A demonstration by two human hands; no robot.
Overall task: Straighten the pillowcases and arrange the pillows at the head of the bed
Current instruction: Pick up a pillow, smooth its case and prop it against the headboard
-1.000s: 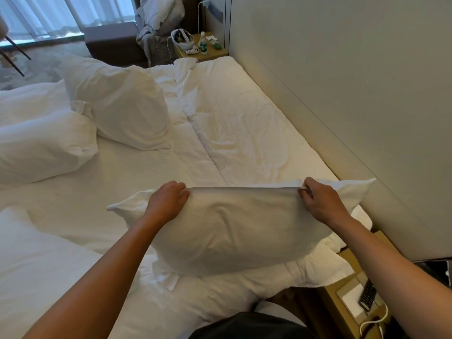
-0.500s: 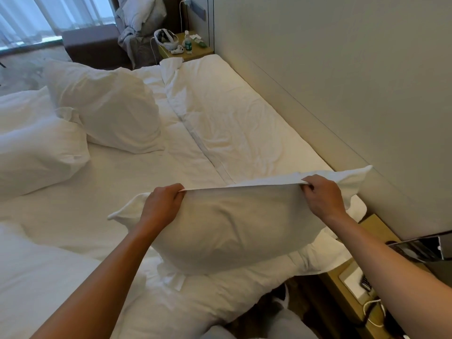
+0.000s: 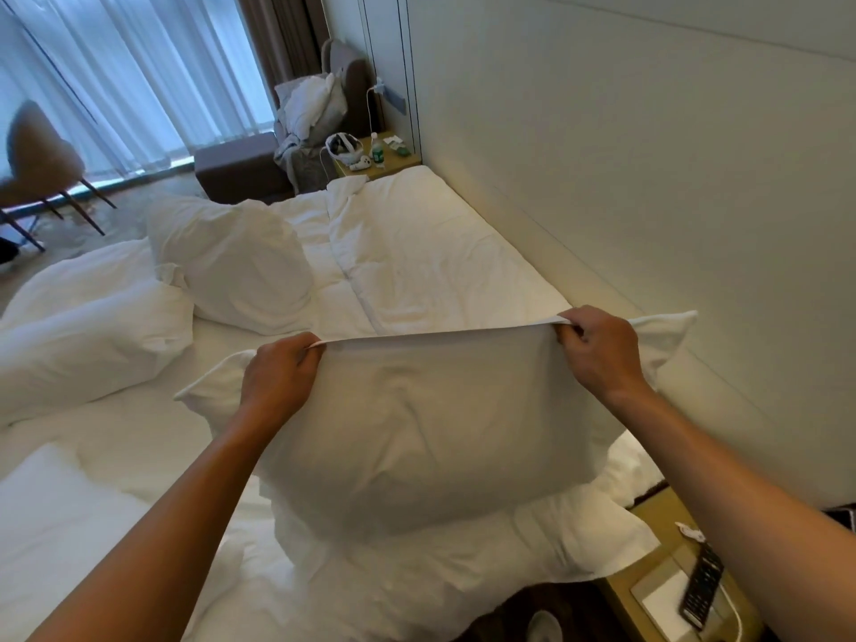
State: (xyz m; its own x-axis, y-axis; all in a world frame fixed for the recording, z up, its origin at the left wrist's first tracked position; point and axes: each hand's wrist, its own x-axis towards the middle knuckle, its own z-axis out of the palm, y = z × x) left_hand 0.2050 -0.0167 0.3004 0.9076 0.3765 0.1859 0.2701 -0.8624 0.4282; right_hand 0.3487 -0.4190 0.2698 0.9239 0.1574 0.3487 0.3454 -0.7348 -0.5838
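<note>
A white pillow (image 3: 417,424) hangs upright in front of me over the near end of the bed (image 3: 440,252). My left hand (image 3: 278,373) pinches the top hem of its pillowcase on the left. My right hand (image 3: 597,349) pinches the same hem on the right, so the edge is pulled taut between them. Below it lies another white pillow (image 3: 532,549), flat on the bed. Two more pillows sit on the left side: one propped upright (image 3: 241,261), one lying flat (image 3: 88,335).
The padded headboard wall (image 3: 648,201) runs along the right. A bedside table (image 3: 671,595) with a remote control (image 3: 701,581) stands at the lower right. The far nightstand (image 3: 393,159) holds a bottle and a headset. A chair (image 3: 41,164) and curtains are at the left.
Both hands have lifted the pillow a little higher and stretched its top hem flatter. The view has tilted up, showing more of the window and far room.
</note>
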